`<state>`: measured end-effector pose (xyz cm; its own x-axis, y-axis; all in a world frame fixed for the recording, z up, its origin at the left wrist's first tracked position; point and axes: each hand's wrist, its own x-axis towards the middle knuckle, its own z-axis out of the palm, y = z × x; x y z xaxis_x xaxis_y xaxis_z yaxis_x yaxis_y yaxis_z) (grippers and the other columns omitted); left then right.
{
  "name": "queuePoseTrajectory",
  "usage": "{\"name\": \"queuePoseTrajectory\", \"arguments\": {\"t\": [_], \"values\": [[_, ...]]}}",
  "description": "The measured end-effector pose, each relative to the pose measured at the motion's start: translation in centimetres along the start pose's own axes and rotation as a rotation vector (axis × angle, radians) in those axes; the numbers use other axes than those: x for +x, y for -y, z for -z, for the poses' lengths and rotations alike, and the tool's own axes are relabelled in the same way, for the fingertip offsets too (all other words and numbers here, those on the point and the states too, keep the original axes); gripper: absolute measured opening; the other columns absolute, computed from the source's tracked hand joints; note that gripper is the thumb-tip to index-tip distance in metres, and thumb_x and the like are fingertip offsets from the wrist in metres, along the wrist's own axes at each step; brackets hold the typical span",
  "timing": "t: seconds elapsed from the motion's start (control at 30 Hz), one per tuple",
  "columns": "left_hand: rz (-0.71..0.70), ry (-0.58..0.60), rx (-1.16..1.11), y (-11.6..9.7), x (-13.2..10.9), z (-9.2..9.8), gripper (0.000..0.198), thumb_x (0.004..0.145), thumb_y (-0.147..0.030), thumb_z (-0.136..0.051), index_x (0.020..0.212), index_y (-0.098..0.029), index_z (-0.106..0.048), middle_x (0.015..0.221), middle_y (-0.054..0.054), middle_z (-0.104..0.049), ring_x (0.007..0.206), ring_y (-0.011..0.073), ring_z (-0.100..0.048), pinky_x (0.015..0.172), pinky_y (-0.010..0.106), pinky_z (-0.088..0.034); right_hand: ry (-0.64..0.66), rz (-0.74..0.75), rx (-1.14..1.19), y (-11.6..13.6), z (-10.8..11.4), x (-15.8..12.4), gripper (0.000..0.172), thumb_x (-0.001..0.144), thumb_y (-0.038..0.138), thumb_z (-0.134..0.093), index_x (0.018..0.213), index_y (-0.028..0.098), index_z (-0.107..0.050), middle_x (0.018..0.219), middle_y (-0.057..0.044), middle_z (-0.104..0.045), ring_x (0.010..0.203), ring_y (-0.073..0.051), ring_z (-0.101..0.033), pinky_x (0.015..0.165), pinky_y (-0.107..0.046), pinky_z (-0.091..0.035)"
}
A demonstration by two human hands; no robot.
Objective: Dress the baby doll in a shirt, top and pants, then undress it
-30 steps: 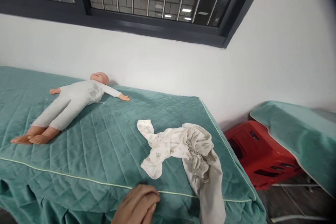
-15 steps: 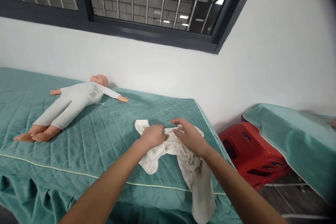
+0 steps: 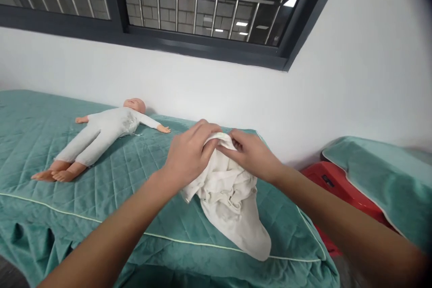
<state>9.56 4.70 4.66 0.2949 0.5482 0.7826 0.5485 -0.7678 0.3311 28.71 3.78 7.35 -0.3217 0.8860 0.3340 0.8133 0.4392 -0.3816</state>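
Note:
A white baby onesie [image 3: 232, 207] is bunched up between my hands, its upper edge raised off the bed and its lower part hanging onto the green cover. My left hand [image 3: 189, 155] pinches the left side of that edge between thumb and fingers. On the other side, my right hand [image 3: 254, 155] grips the same rim, close to the left one but apart from it. A baby doll [image 3: 106, 128] in a pale bodysuit lies on its back to the left, arms spread, touched by neither hand.
The bed has a green quilted cover [image 3: 131, 189] with pale piping along its front edge. Behind it rise a white wall [image 3: 202, 90] and a dark-framed, barred window [image 3: 205, 47]. To the right are a red plastic stool [image 3: 347, 191] and another green cover [image 3: 371, 171].
Both hands have closed on the onesie and lifted its upper part, gathering the cloth that lay flatter on the bed. The view has shifted slightly; the doll lies as before.

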Motion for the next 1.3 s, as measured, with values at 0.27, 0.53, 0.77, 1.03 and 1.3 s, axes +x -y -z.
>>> {"name": "queuePoseTrajectory", "arguments": {"t": [0.27, 0.53, 0.77, 1.03, 1.3], "values": [[0.086, 0.131, 0.583, 3.0, 2.6, 2.7, 0.032, 0.099, -0.023, -0.030, 0.110, -0.019, -0.059, 0.106, 0.009, -0.061, 0.096, 0.0220, -0.061, 0.074, 0.030, -0.043, 0.012, -0.075, -0.267, -0.1, 2.6, 2.2, 0.028, 0.096, 0.042, -0.047, 0.087, 0.020, -0.062, 0.075, -0.001, -0.060, 0.068, -0.017, -0.053, 0.063, -0.028, -0.036], [0.273, 0.250, 0.618, 7.4, 0.7, 0.3, 0.029, 0.100, -0.028, -0.033, 0.118, -0.021, -0.053, 0.114, 0.007, -0.064, 0.095, 0.0233, -0.065, 0.068, 0.030, -0.042, 0.302, 0.262, -0.236, 0.9, -11.0, -4.6, 0.066, 0.087, 0.049, -0.065, 0.140, 0.016, -0.044, 0.141, -0.015, -0.050, 0.126, -0.032, -0.046, 0.103, -0.047, -0.038], [0.395, 0.194, 0.621, 8.6, -0.1, 1.2, 0.032, 0.100, -0.032, -0.030, 0.118, -0.022, -0.055, 0.116, 0.008, -0.067, 0.093, 0.0245, -0.066, 0.074, 0.032, -0.044, 0.382, 0.089, -0.254, 0.8, -14.6, -7.4, 0.057, 0.086, 0.020, -0.061, 0.141, 0.022, -0.044, 0.125, -0.011, -0.058, 0.108, -0.027, -0.057, 0.090, -0.040, -0.045], [0.618, 0.181, 0.553, 10.6, -0.4, 2.7, 0.038, 0.097, -0.036, -0.031, 0.122, -0.023, -0.056, 0.110, 0.011, -0.070, 0.096, 0.0291, -0.066, 0.082, 0.038, -0.047, 0.177, -0.147, -0.332, -4.1, -5.4, -9.9, 0.028, 0.086, 0.020, -0.054, 0.112, 0.025, -0.062, 0.116, -0.008, -0.062, 0.086, -0.019, -0.064, 0.072, -0.028, -0.046], [0.606, 0.173, 0.529, 10.1, -1.4, 2.9, 0.039, 0.094, -0.036, -0.032, 0.120, -0.024, -0.058, 0.107, 0.010, -0.071, 0.097, 0.0302, -0.066, 0.083, 0.038, -0.046, 0.279, -0.683, -0.627, -12.4, -1.0, -16.5, 0.035, 0.093, 0.043, -0.043, 0.115, 0.022, -0.061, 0.116, -0.013, -0.063, 0.087, -0.030, -0.067, 0.065, -0.037, -0.045]]}}
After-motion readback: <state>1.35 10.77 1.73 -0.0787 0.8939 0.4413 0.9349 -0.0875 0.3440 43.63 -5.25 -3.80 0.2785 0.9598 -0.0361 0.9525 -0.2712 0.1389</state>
